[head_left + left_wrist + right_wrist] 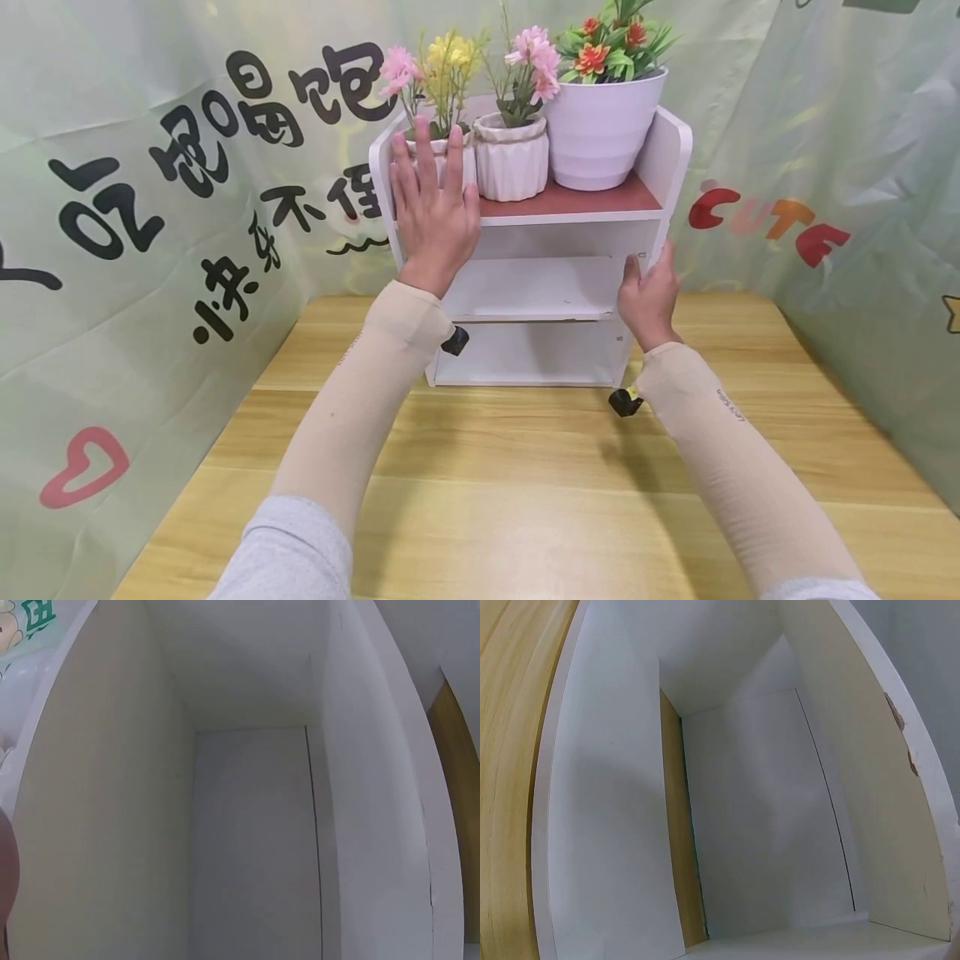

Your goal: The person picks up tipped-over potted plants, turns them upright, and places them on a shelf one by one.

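Observation:
A white three-tier shelf [536, 287] stands on the wooden table, its top lined in reddish brown. My left hand [435, 212] is raised with straight fingers in front of the left flowerpot [468, 162], partly hiding it; whether the palm touches pot or shelf I cannot tell. At the shelf's right side panel [675, 158], my right hand [651, 296] grips the edge, thumb on the near side. Beside the left pot sit a white ribbed flowerpot [512, 158] with pink flowers and a larger white pot [606, 129] with orange-red flowers. Both wrist views look into the shelf's compartments [255, 825].
Wooden tabletop [517, 500] spreads in front of and around the shelf. Printed cloth [150, 333] with dark characters and a heart hangs at the left and behind. More of this cloth [862, 167] hangs at the right. Black wrist cameras [625, 402] jut out near the lower shelf.

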A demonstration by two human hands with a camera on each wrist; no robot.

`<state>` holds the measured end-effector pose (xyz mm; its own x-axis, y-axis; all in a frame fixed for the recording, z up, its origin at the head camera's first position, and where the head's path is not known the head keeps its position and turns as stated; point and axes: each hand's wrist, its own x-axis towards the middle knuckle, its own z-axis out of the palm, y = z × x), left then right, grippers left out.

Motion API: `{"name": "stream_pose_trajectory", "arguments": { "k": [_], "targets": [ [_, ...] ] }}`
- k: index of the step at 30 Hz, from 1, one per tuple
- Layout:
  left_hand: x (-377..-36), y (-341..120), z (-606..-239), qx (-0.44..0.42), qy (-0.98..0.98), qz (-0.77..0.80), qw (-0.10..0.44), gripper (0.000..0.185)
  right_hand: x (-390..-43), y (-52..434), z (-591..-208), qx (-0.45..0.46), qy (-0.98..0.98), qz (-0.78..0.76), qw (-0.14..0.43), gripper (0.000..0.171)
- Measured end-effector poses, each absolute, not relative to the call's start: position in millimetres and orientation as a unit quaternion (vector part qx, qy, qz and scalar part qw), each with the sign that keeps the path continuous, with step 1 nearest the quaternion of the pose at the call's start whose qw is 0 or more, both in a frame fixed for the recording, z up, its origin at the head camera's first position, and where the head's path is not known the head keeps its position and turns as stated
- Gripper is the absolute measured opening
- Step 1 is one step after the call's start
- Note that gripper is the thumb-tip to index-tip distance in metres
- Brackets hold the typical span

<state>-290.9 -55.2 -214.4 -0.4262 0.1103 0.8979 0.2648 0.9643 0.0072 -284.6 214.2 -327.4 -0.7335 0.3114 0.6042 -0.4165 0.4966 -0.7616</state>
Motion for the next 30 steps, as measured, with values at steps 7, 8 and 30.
{"name": "stream_pose_trajectory", "arguments": {
  "k": [7,8,30],
  "targets": [
    [-288,-54,-210,-0.101,-0.868,-0.071,0.481,0.056,-285,214,-329,0.033,-0.788,0.498,0.361,0.047],
    [-288,-54,-209,-0.099,-0.872,-0.072,0.474,0.056,-285,214,-329,0.033,-0.789,0.496,0.361,0.047],
    [-285,-63,-192,-0.123,-0.923,-0.080,0.355,0.066,-283,214,-327,0.022,-0.790,0.503,0.351,0.046]
  ]
}}
